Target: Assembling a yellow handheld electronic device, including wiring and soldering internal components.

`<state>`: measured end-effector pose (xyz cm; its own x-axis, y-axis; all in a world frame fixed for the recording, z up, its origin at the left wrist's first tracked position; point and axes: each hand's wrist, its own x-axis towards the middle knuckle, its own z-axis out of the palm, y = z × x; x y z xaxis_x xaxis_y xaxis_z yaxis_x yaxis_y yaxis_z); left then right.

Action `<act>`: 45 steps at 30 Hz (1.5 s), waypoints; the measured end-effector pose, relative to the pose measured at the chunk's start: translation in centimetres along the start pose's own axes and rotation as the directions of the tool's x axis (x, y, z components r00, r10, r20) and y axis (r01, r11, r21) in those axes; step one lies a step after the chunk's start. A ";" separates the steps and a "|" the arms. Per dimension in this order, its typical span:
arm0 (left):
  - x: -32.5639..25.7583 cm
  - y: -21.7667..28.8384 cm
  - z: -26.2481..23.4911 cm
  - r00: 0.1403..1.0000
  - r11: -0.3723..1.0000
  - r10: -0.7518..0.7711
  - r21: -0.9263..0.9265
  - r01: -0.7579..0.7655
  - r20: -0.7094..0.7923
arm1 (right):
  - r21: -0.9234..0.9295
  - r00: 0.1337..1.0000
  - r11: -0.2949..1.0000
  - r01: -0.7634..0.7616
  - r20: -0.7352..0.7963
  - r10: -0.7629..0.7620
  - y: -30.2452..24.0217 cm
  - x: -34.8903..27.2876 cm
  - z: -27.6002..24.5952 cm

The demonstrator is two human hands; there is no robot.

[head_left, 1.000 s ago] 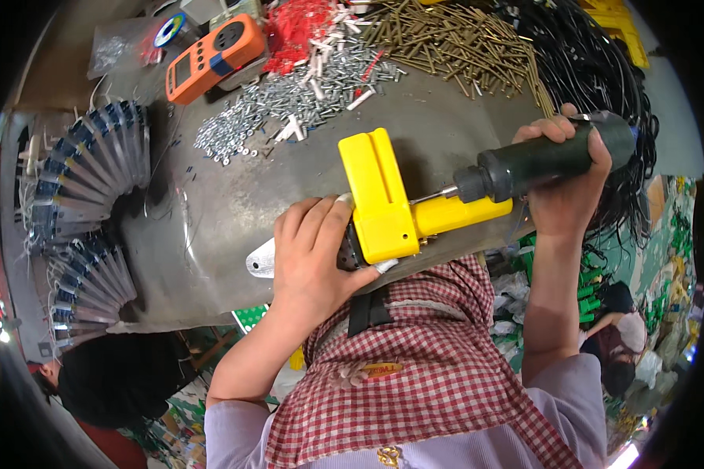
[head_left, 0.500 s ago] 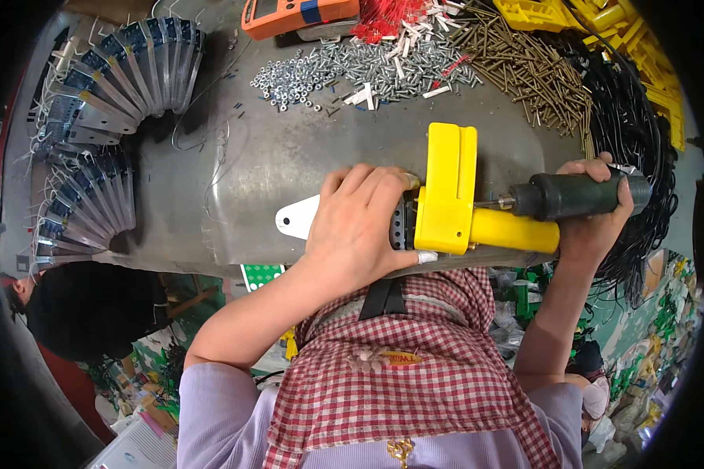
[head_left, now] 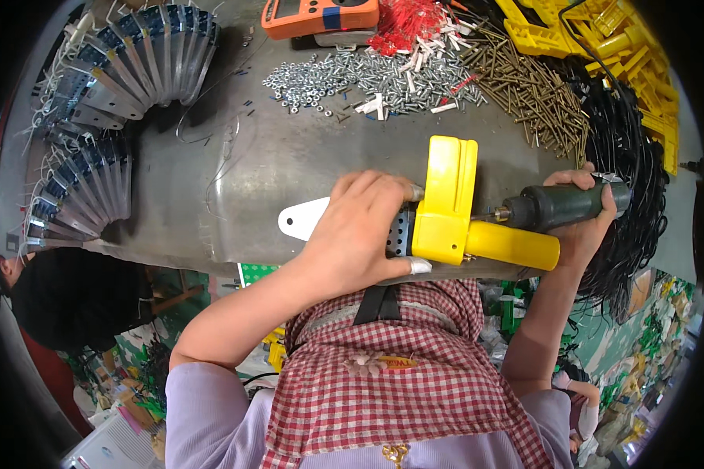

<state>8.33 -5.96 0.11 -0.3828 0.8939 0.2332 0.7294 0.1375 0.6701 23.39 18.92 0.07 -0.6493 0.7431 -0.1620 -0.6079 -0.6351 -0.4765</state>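
My left hand (head_left: 360, 223) is wrapped over a flat assembly and presses it to the metal-topped table. A white rounded plate with a hole (head_left: 301, 220) sticks out on its left, and a dark perforated strip (head_left: 400, 230) shows on its right. Against that strip stands a yellow plastic housing (head_left: 446, 202) with a round yellow handle (head_left: 516, 245) pointing right. White tape covers my left thumb tip and a fingertip. My right hand (head_left: 583, 223) grips a dark green power screwdriver (head_left: 563, 206) lying level. Its bit reaches the housing's right side, just above the handle; the tip is hidden.
Nuts (head_left: 301, 90), silver screws (head_left: 414, 78) and long brass-coloured screws (head_left: 536, 102) lie in heaps at the back. Behind them are an orange meter (head_left: 317, 16) and red pieces (head_left: 403, 25). Black cables (head_left: 614, 148) and yellow parts (head_left: 641, 70) fill the right; fanned blade assemblies (head_left: 86, 180) stand left.
The view has shifted slightly. My right hand and the screwdriver have drawn a little nearer to the housing; my left hand keeps its hold on the assembly.
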 end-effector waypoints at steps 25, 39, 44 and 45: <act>-0.3 0.6 0.7 0.993 0.990 0.019 0.138 -0.003 -0.116 | -0.097 0.996 0.992 0.076 0.054 -0.071 0.1 -0.3 1.8; 3.5 -7.7 -5.7 0.983 0.788 0.179 0.603 -0.119 -0.040 | -0.122 0.995 0.988 0.097 -0.017 -0.100 0.5 -0.7 0.8; 0.6 -1.7 -3.4 0.908 0.907 -0.414 -0.116 0.405 -0.066 | -0.105 0.994 0.990 0.097 -0.035 -0.101 0.6 -1.3 1.1; -0.3 -1.5 -2.6 0.939 0.933 -0.336 -0.160 0.323 -0.068 | -0.101 0.994 0.990 0.094 -0.038 -0.099 0.5 -1.2 1.1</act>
<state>5.87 -7.53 0.81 -0.6435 0.7644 0.0415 0.4665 0.3486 0.8129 23.36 17.42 0.96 -0.5681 0.8096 -0.1473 -0.6170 -0.5375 -0.5749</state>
